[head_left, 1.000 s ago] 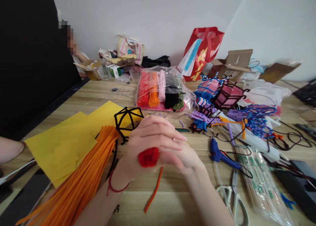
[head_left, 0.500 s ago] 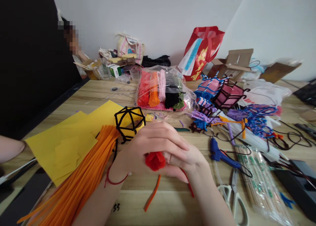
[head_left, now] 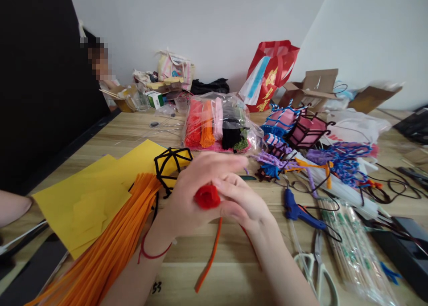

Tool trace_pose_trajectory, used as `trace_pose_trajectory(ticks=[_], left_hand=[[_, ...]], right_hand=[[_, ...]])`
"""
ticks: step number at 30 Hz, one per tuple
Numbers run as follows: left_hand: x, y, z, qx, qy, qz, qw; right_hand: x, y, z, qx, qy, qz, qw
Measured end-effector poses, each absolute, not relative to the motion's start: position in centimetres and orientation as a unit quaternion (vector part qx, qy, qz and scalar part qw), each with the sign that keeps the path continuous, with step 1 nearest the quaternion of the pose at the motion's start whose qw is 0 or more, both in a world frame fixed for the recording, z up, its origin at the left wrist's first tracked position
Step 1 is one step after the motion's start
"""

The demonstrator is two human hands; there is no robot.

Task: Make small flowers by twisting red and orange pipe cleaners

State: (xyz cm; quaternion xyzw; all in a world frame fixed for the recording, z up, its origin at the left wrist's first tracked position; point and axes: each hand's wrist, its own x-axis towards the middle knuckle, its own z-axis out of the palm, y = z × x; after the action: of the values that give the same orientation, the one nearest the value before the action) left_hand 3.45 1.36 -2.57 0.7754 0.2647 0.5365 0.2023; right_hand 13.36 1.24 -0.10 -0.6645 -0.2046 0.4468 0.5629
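Observation:
Between my hands is a coiled red pipe cleaner (head_left: 207, 197), shaped like a small rosebud. My left hand (head_left: 187, 194) curls around it from the left, fingers arched over the top. From the right, my right hand (head_left: 244, 199) presses its fingertips and thumb against the coil. A red strand trails down behind my right wrist. Below the hands lies a single orange pipe cleaner (head_left: 211, 261); its upper end is hidden by them. Just left of my left hand are a black-framed yellow lantern (head_left: 172, 161), partly covered, and a bundle of orange pipe cleaners (head_left: 123, 234).
Yellow sheets (head_left: 80, 199) lie at left, near another person's arm (head_left: 13, 206). A blue glue gun (head_left: 302, 212), scissors (head_left: 319, 266) and bagged sticks (head_left: 354, 248) lie at right. Behind are bagged pipe cleaners (head_left: 217, 123), pink lanterns (head_left: 307, 130) and a red bag (head_left: 274, 74).
Both hands have risen slightly with the red coil. My left fingers have lifted off the back of my right hand, and the right fingertips now show against the coil.

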Motion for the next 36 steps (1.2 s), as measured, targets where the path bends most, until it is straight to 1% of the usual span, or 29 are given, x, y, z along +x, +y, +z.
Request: trace_pose_trajectory(ticks=[3, 5, 8, 10, 13, 17, 20, 24, 26, 27, 32, 36], left_hand=[[2.6, 1.7, -1.8, 0.732, 0.26, 0.606, 0.174], [2.0, 1.7, -1.7, 0.71, 0.254, 0.637, 0.158], [1.4, 1.2, -1.5, 0.719, 0.244, 0.636, 0.138], [1.1, 0.6, -1.2, 0.738, 0.265, 0.61, 0.109], [1.0, -0.1, -0.5, 0.76, 0.268, 0.588, 0.067], [0.9, -0.7, 0.5, 0.779, 0.283, 0.56, -0.016], [1.0, -0.9, 0.9, 0.793, 0.298, 0.523, -0.093], [1.5, -1.0, 0.9, 0.792, 0.301, 0.515, -0.132], [1.9, -1.0, 0.7, 0.785, 0.297, 0.53, -0.119], [2.1, -1.0, 0.5, 0.782, 0.297, 0.539, -0.096], [2.3, -1.1, -0.6, 0.731, 0.351, 0.58, 0.075], [2.2, -0.9, -0.8, 0.718, 0.393, 0.567, 0.098]], right_hand=[[16.1, 1.6, -0.6, -0.582, -0.265, 0.526, 0.561], [17.3, 1.5, -1.2, -0.466, -0.333, 0.61, 0.548], [18.8, 1.3, -1.9, -0.287, -0.402, 0.69, 0.53], [19.3, 1.1, -2.1, -0.235, -0.42, 0.696, 0.533], [19.5, 0.8, -1.9, -0.231, -0.437, 0.67, 0.553], [19.3, -0.1, -1.2, -0.27, -0.472, 0.588, 0.599], [19.1, -1.0, -0.8, -0.3, -0.514, 0.534, 0.601], [18.7, -1.9, -0.8, -0.293, -0.529, 0.525, 0.599], [18.4, -1.9, -0.9, -0.293, -0.525, 0.515, 0.611], [18.4, -1.9, -1.0, -0.296, -0.52, 0.509, 0.619], [18.4, -1.7, -0.9, -0.298, -0.491, 0.523, 0.63], [18.5, -1.8, -0.8, -0.315, -0.494, 0.505, 0.634]])
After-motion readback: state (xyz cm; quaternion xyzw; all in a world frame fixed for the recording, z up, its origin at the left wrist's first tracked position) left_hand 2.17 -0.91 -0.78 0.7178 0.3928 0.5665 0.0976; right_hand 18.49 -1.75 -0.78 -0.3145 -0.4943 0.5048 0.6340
